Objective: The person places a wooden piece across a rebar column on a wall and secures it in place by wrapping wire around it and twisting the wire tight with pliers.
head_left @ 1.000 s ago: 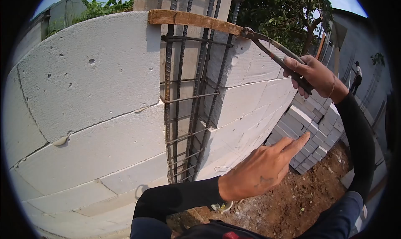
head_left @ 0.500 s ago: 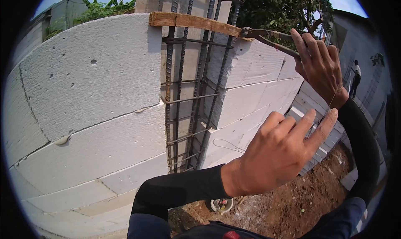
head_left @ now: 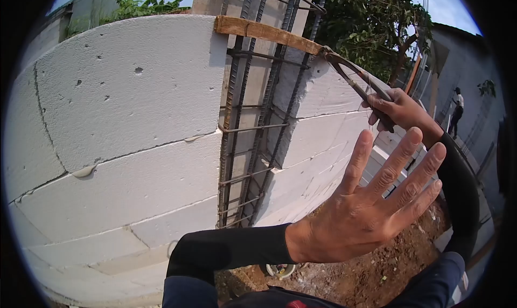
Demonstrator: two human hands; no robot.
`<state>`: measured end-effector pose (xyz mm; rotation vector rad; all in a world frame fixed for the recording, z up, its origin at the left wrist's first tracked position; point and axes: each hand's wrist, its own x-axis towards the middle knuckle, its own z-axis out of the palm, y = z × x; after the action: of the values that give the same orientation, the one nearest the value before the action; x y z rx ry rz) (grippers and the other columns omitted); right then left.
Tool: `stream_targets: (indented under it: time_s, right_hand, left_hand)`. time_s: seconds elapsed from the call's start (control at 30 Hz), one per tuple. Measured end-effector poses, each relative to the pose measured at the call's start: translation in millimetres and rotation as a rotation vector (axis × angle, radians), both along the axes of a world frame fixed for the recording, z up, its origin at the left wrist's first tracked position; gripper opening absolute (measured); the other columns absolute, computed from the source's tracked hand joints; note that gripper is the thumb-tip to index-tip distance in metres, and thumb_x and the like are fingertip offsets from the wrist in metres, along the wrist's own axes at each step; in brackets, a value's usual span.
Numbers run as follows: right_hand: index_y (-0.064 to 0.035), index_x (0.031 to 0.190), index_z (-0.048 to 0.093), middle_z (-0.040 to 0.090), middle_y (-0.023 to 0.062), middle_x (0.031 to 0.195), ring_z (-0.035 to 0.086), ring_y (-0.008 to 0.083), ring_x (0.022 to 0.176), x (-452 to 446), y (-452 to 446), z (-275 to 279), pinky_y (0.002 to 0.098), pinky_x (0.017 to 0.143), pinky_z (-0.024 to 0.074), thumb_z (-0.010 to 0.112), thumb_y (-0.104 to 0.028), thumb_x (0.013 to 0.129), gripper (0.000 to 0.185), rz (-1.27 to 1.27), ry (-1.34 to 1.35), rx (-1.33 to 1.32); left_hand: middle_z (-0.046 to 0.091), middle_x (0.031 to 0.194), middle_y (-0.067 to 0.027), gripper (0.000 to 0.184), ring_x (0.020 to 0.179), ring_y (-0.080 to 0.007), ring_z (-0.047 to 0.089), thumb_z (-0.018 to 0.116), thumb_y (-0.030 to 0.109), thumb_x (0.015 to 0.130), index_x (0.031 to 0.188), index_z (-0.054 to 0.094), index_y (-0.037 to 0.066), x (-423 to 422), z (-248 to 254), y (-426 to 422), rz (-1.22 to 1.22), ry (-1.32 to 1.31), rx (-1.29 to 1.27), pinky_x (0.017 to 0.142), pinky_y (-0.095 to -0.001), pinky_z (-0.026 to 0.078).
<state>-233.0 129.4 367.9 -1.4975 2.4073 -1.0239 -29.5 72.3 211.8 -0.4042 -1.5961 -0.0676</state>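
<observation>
My right hand [head_left: 401, 113] is closed around the handles of a pair of pincers [head_left: 353, 81]. The pincers' jaws are at the right end of a short wooden strip [head_left: 269, 33], which lies across the gap between two white block walls. A thin wire shows faintly by the handles. Below and nearer to me, my left hand [head_left: 366, 205] is open, its back towards me and its fingers spread, with nothing visible in it. Behind the strip, tied steel rebar [head_left: 231, 114] stands upright in the gap.
White block wall [head_left: 134, 98] fills the left side, and another block wall [head_left: 318, 95] runs away on the right. Below are brown soil [head_left: 344, 278] and a bucket [head_left: 281, 270]. A person [head_left: 456, 113] stands far off at the right. A tree [head_left: 366, 33] rises behind.
My left hand has gone from partly curled to spread fingers. My right hand has moved down, swinging the pincers' handles lower while the jaws stay at the strip's end. The view has shifted slightly.
</observation>
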Motion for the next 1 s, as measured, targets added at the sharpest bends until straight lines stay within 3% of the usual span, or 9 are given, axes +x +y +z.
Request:
stream_targets:
  time_s: [0.17, 0.2, 0.33, 0.5, 0.7, 0.77, 0.83, 0.9, 1.0]
  right_hand:
    - [0.0035, 0.124, 0.056, 0.070, 0.0109, 0.074, 0.063, 0.0148, 0.050, 17, 3, 5, 0.0260, 0.047, 0.0502, 0.088, -0.039, 0.084, 0.067, 0.097, 0.254, 0.099]
    - [0.0034, 0.130, 0.046, 0.069, 0.0142, 0.071, 0.060, 0.0144, 0.048, 33, 2, 4, 0.0276, 0.043, 0.0468, 0.094, -0.025, 0.077, 0.077, 0.062, 0.189, 0.087]
    - [0.0033, 0.125, 0.046, 0.068, 0.0155, 0.072, 0.059, 0.0149, 0.048, 31, -6, -24, 0.0295, 0.041, 0.0436, 0.083, -0.011, 0.078, 0.061, 0.054, 0.284, 0.151]
    - [0.0036, 0.123, 0.053, 0.065, 0.0119, 0.076, 0.064, 0.0173, 0.065, -11, 16, -110, 0.0300, 0.059, 0.0504, 0.085, -0.015, 0.075, 0.061, 0.075, 0.552, 0.068]
    - [-0.0047, 0.102, 0.056, 0.065, 0.0018, 0.085, 0.061, 0.0087, 0.071, -12, 52, -293, 0.0295, 0.063, 0.0486, 0.069, -0.012, 0.096, 0.016, 0.158, -0.580, 0.091]
    - [-0.0048, 0.109, 0.057, 0.065, 0.0018, 0.089, 0.062, 0.0096, 0.079, -14, 57, -388, 0.0298, 0.070, 0.0506, 0.067, -0.009, 0.095, 0.018, 0.177, -0.672, 0.147]
    - [-0.0032, 0.119, 0.058, 0.066, 0.0029, 0.092, 0.063, 0.0134, 0.088, -4, 62, -465, 0.0323, 0.078, 0.0518, 0.064, -0.008, 0.094, 0.026, 0.284, -0.763, 0.163]
    - [-0.0008, 0.132, 0.057, 0.071, 0.0093, 0.097, 0.068, 0.0242, 0.094, 16, 66, -536, 0.0386, 0.084, 0.0528, 0.062, -0.010, 0.092, 0.041, 0.378, -0.472, 0.045]
    - [0.0046, 0.144, 0.047, 0.063, 0.0221, 0.120, 0.066, 0.0315, 0.097, 31, 71, -564, 0.0416, 0.088, 0.0515, 0.062, -0.017, 0.094, 0.057, 0.442, -0.342, 0.482]
  left_hand:
    - [0.018, 0.170, -0.0242, 0.068, 0.158, -0.0467, 0.011, 0.076, 0.043, 0.090, 0.150, 0.054, 0.022, -3, -24, -34, -0.119, -0.392, 0.226, 0.119, -0.0720, 0.019]
    - [0.017, 0.168, -0.0279, 0.064, 0.150, -0.0495, 0.032, 0.077, 0.026, 0.091, 0.150, 0.054, 0.017, -1, -23, -39, -0.005, -0.344, 0.208, 0.110, -0.0664, 0.043]
    - [0.027, 0.163, -0.0292, 0.066, 0.120, -0.0410, 0.067, 0.064, -0.011, 0.087, 0.149, 0.053, 0.010, -21, -44, -52, -0.306, -0.312, 0.311, 0.088, -0.0401, 0.064]
    - [0.035, 0.160, -0.0295, 0.069, 0.118, -0.0378, 0.069, 0.058, -0.012, 0.087, 0.151, 0.050, 0.009, -4, -78, -49, -0.332, -0.404, 0.494, 0.089, -0.0410, 0.063]
    - [0.071, 0.126, -0.0229, 0.064, 0.088, -0.0257, 0.075, 0.052, -0.006, 0.091, 0.154, 0.048, 0.006, 1, -169, -63, -0.280, -0.845, 1.005, 0.072, -0.0347, 0.055]
    - [0.077, 0.109, -0.0157, 0.052, 0.083, -0.0197, 0.073, 0.054, 0.005, 0.098, 0.149, 0.054, 0.006, 1, -222, -75, -0.061, -1.032, 0.810, 0.071, -0.0333, 0.054]
    - [0.078, 0.100, -0.0089, 0.043, 0.070, -0.0126, 0.066, 0.057, 0.014, 0.103, 0.145, 0.060, 0.006, 10, -243, -74, -0.524, -1.351, 1.213, 0.065, -0.0305, 0.052]
    - [0.077, 0.097, -0.0054, 0.041, 0.065, -0.0085, 0.059, 0.058, 0.020, 0.105, 0.144, 0.061, 0.006, 15, -302, -88, -0.626, -1.456, 1.232, 0.062, -0.0277, 0.049]
    - [0.077, 0.095, -0.0039, 0.042, 0.062, -0.0061, 0.055, 0.058, 0.028, 0.108, 0.142, 0.063, 0.005, 33, -347, -96, -0.622, -1.428, 1.524, 0.060, -0.0264, 0.049]
